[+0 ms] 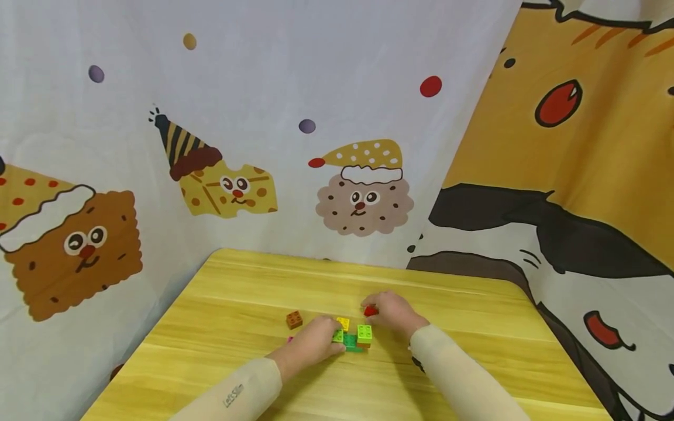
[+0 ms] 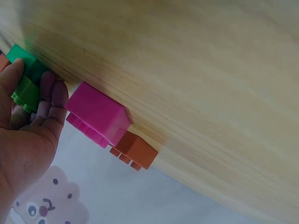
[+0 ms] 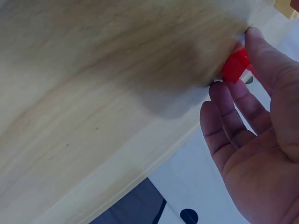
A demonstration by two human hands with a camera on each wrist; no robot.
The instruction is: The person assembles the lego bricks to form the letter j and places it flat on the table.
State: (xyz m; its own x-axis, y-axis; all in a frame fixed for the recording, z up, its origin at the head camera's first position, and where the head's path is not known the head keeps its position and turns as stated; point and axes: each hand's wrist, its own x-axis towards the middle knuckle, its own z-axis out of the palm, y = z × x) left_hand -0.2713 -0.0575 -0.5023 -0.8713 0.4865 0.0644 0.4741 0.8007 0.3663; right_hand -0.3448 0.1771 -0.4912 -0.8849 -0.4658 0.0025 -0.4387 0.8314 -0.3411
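Note:
My left hand (image 1: 316, 340) grips a light green toy building brick (image 2: 26, 92), thumb on one side and fingers on the other. That brick sits against a darker green brick (image 1: 350, 342) low on the table. At the right end of the dark green brick, a lime brick (image 1: 364, 332) is stacked on an orange-brown one. Farther right and back, my right hand (image 1: 395, 314) holds a small red brick (image 3: 235, 68) between thumb and fingers, close over the tabletop. The fingers partly hide the red brick in the head view.
A yellow brick (image 1: 343, 323) lies just behind the green bricks. To the left of my left hand are a brown brick (image 1: 294, 319) and a pink brick (image 2: 99, 112), mostly hidden in the head view. The wooden table (image 1: 253, 280) meets a printed cloth (image 1: 253, 88) at its back edge.

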